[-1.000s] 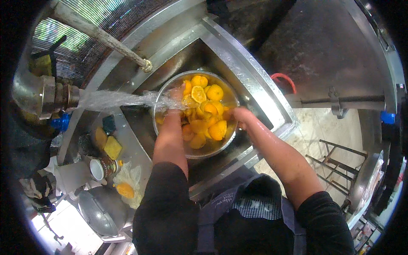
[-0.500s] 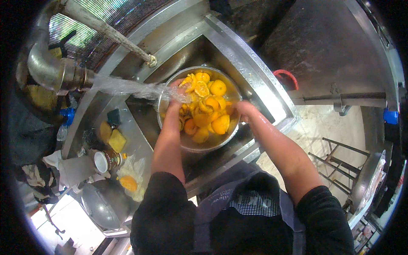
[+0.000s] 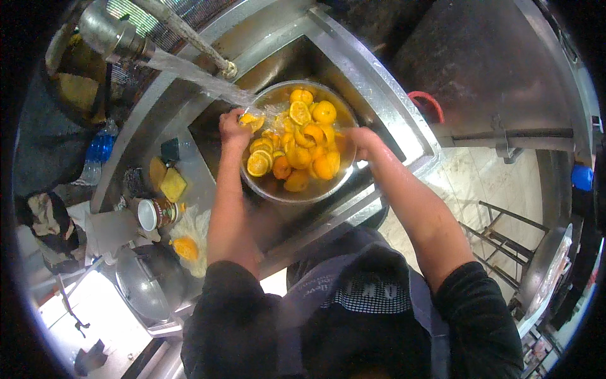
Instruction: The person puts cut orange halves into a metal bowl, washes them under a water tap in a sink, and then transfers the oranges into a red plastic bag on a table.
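A round metal bowl (image 3: 298,198) sits in the sink, filled with water and orange peels (image 3: 309,142), among them cut halves and curled strips. At the bowl's left rim, my left hand (image 3: 234,129) is closed over the edge, its fingertips next to a piece of orange peel (image 3: 252,120). My right hand (image 3: 365,144) grips the opposite rim, with some of its fingers hidden. Water (image 3: 202,82) pours from the wide metal pipe (image 3: 120,39) into the bowl near my left hand.
The steel sink (image 3: 372,76) surrounds the bowl. On the left ledge lie a yellow sponge (image 3: 173,185), a tub (image 3: 149,215), a plastic bag (image 3: 197,235) with an orange piece (image 3: 185,247), and a metal lid (image 3: 146,284). A rack (image 3: 505,240) stands on the right.
My left hand has come out from among the peels to the bowl's left rim. The peels have shifted, showing cut halves at the left. My right hand stays on the rim.
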Available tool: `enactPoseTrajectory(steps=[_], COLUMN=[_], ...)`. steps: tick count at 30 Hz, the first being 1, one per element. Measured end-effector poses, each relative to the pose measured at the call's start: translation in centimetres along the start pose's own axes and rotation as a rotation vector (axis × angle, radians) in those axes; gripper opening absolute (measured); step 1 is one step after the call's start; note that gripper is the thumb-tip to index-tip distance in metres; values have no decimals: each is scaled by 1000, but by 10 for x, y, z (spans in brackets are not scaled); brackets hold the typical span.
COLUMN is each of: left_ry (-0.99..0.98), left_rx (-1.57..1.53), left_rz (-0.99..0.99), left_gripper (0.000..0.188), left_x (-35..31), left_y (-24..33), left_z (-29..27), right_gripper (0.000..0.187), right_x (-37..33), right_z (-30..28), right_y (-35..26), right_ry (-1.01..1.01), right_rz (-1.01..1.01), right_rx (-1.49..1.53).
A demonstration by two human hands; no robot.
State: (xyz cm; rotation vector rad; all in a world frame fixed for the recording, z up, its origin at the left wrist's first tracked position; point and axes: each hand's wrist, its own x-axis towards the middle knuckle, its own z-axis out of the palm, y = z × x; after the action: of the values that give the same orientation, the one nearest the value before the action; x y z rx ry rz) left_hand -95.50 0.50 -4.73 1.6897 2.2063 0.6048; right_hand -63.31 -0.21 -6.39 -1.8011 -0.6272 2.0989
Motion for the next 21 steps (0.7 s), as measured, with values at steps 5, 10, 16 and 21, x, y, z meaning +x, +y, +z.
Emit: enactPoseTrajectory(steps=[5, 10, 16, 21], left_ry=[-76, -269, -302, -258], left_rx=[-196, -1068, -1824, -2153], left_rz=[28, -447, -521, -451], left_gripper=[33, 14, 14, 25], left_x=[-20, -34, -31, -25], left_y=[20, 92, 102, 117], left_z=[-23, -11, -11, -37], right_gripper=[34, 28, 21, 19], right_x=[-31, 7, -55, -88], right_z=[20, 9, 80, 140], right_y=[-16, 7, -48, -93], right_ry=[-18, 424, 9, -288], right_rz=[13, -731, -475, -349], right_rx=[73, -433, 38, 589])
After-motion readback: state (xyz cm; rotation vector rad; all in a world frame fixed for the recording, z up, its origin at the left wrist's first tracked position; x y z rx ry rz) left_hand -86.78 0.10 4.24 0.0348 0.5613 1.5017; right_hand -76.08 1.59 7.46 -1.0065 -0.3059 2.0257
